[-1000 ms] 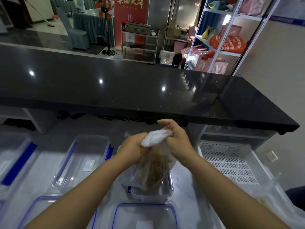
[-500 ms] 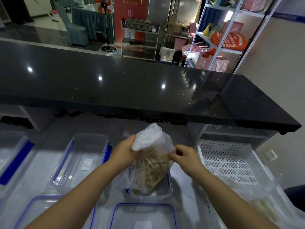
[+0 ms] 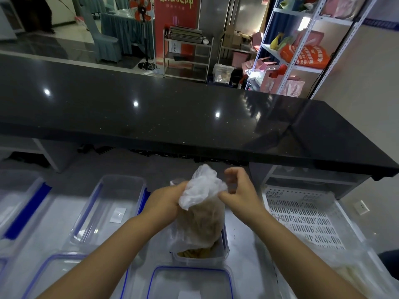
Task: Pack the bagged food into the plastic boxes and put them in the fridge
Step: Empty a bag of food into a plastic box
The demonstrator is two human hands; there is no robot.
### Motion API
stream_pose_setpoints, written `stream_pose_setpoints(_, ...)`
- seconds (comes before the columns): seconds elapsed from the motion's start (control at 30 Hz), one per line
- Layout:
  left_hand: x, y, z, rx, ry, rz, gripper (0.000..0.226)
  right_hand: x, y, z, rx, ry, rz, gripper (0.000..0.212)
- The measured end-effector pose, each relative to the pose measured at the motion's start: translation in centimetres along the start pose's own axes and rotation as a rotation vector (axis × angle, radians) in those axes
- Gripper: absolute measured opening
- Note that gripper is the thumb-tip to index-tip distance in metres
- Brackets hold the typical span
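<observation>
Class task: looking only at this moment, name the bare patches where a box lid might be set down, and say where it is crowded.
Free: the black counter, bare along its length, and the white slotted crate on the right. Crowded: the near surface, where both hands, left hand and right hand, hold the bag over a small box ringed by clear boxes.

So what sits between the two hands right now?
In the head view, the crumpled top of the clear food bag sits between the left hand and right hand; its lower end dips into a small plastic box.
</observation>
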State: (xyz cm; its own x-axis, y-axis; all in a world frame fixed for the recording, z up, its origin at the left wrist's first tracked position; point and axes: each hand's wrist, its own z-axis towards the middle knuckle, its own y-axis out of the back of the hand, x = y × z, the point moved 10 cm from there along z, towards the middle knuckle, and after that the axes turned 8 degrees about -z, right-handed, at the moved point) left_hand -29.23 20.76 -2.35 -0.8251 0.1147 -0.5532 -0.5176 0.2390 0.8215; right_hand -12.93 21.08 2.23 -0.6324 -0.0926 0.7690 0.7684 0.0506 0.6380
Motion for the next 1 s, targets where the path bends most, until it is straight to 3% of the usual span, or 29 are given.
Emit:
stream_pose_setpoints(0.07,-0.5,-0.3,-0.3,-0.013,-0.032,0.075,0.036,0.9,-0.9,-0.7,0.048,0.077,0.063,0.084)
stream_pose_setpoints(0.13,-0.7,-0.3,-0.4,-0.068,-0.073,0.069,0.029,2.3,-2.9,-1.5,0.123,0.181,-0.038,0.094)
stream_pose_setpoints(0.23,-0.9,-0.4,-0.6,-0.128,-0.119,-0.015,0.029,1.8,-4.4,-2.1,0.072,0.227,-0.298,0.066)
stream_pose_setpoints(0.33,-1.3,-0.6,-1.3,-0.107,-0.196,-0.212,0.064,0.0,-3.8,-2.4,-0.068,0.206,-0.335,0.036)
stream_pose_setpoints(0.4,-2.3,-0.8,-2.0,-0.049,-0.300,-0.196,0.091,-0.9,-4.0,-2.5,-0.090,0.168,-0.296,0.029)
stream_pose_setpoints(0.5,-3.6,-1.8,-2.8,0.009,-0.412,-0.116,0.103,0.5,-5.0,-3.3,-0.059,0.142,-0.086,0.034)
stream_pose_setpoints(0.6,-3.5,-1.9,-2.8,-0.047,-0.376,-0.143,0.096,1.1,-6.3,-4.6,0.059,0.050,0.214,0.042)
stream_pose_setpoints(0.7,-3.1,-1.5,-2.7,-0.086,-0.342,-0.103,0.075,-0.1,-5.6,-5.0,0.057,-0.037,0.350,0.033)
stream_pose_setpoints(0.77,-2.7,-1.7,-2.6,-0.098,-0.320,-0.056,0.055,-1.5,-2.9,-4.6,-0.102,-0.052,0.263,0.023)
stream_pose_setpoints(0.83,-2.0,-1.9,-2.5,-0.121,-0.296,-0.046,0.041,-2.8,-0.8,-4.3,-0.219,-0.072,0.165,0.029)
stream_pose_setpoints(0.9,-1.2,-2.0,-2.5,-0.171,-0.285,-0.081,0.035,-3.7,-0.9,-3.6,-0.166,-0.073,0.048,0.042)
stream_pose_setpoints(1.0,-0.4,-1.6,-2.5,-0.226,-0.266,-0.132,0.035,-4.9,-3.9,-2.8,0.063,-0.048,-0.185,0.052)
